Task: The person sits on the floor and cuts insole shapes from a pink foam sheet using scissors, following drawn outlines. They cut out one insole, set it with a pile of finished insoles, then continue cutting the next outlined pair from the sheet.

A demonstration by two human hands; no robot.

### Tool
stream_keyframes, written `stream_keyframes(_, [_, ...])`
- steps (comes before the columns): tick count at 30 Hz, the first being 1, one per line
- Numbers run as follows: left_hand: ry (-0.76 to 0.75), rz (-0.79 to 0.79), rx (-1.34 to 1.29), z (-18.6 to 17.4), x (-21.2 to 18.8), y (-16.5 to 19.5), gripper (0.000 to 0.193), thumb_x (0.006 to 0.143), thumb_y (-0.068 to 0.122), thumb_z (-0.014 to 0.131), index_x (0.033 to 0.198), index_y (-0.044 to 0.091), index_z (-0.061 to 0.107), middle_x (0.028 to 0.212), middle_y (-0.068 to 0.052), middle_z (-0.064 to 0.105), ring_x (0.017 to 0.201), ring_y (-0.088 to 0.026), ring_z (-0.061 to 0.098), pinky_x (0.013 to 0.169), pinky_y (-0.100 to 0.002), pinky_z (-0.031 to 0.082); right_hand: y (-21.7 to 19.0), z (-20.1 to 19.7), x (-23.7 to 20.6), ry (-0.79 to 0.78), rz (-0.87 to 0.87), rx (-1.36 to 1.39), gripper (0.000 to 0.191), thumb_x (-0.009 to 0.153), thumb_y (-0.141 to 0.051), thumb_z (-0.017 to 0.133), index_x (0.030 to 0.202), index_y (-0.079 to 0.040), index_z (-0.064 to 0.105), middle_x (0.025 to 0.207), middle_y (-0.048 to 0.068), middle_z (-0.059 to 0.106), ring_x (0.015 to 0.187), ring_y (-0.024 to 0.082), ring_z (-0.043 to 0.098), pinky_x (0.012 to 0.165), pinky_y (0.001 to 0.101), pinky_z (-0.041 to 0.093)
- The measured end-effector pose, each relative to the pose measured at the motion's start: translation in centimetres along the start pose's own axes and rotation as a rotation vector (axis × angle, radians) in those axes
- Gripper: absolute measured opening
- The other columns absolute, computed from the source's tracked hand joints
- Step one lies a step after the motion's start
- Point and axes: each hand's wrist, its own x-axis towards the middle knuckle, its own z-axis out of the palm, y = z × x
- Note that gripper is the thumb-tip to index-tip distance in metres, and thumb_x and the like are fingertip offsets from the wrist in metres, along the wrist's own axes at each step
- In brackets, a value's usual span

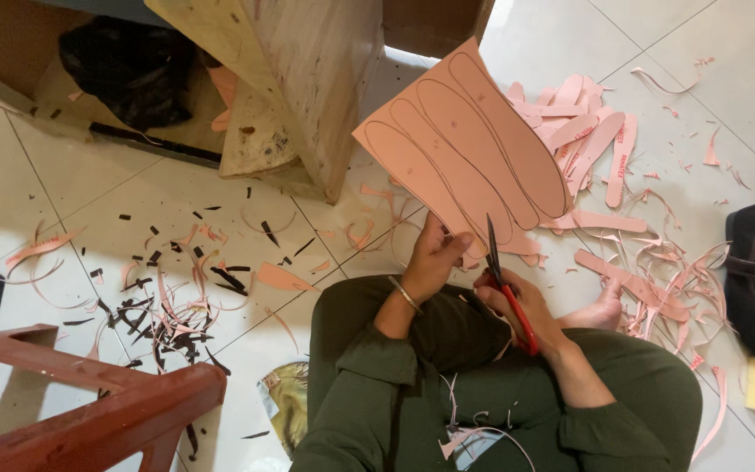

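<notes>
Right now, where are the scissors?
The red-handled scissors are in the right hand, centre of the head view, blades at the lower edge of the pink sheet.

Both hands raised in front of the seated body, each closed in a grip.

Left hand (434,255): forearm runs up from a dark green sleeve pushed back to mid-forearm, thin bangle at the wrist, fingers curled shut and thumb pressed on top, palm turned away from the camera. Right hand (517,301): just beside the left and slightly lower, not touching it, fingers folded closed with knuckles toward the camera, wrist bent inward, sleeve at the forearm. A bare foot (600,310) shows beyond the right hand, knees bent up.
</notes>
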Motion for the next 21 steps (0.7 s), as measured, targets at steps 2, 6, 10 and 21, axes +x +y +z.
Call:
stream_keyframes(2, [0.002,0.050,0.011,0.1,0.0,-0.1,0.045,0.103,0.009,0.063,0.141,0.003,0.041,0.110,-0.004,0.065,0.084,-0.007,0.059,0.065,-0.023,0.049,-0.1,0.1,-0.2,0.024,-0.010,-0.027,0.030,0.091,-0.030,0.065,0.103,-0.003,0.070,0.079,0.001,0.065,0.073,0.010,0.058,0.065,0.0274,0.047])
stream_keyframes(6, [0.025,0.146,0.058,0.2,0.0,0.0,0.039,0.103,0.004,0.064,0.138,-0.001,0.048,0.116,-0.005,0.066,0.093,-0.007,0.062,0.074,-0.024,0.053,-0.4,0.6,-0.3,0.096,0.038,-0.074,0.033,0.091,-0.034,0.068,0.098,-0.002,0.071,0.070,0.002,0.059,0.066,0.011,0.052,0.059,0.0288,0.041])
stream_keyframes(10, [0.069,0.084,0.026,0.3,-0.3,-0.1,0.038,0.100,0.004,0.063,0.135,-0.001,0.049,0.114,-0.005,0.066,0.092,-0.008,0.064,0.069,-0.025,0.058,-0.8,1.0,-0.3,0.128,0.109,-0.019,0.035,0.090,-0.037,0.069,0.096,-0.002,0.074,0.065,0.000,0.056,0.060,0.010,0.050,0.054,0.0280,0.037])
stream_keyframes(21, [0.073,0.175,-0.054,0.0,-0.2,-0.2,0.040,0.100,0.001,0.064,0.137,-0.001,0.049,0.118,-0.005,0.066,0.095,-0.007,0.063,0.077,-0.022,0.052,-1.3,0.9,-0.6,0.083,0.083,-0.006,0.041,0.087,-0.045,0.072,0.086,-0.004,0.073,0.057,-0.002,0.054,0.050,0.007,0.047,0.046,0.0260,0.034])
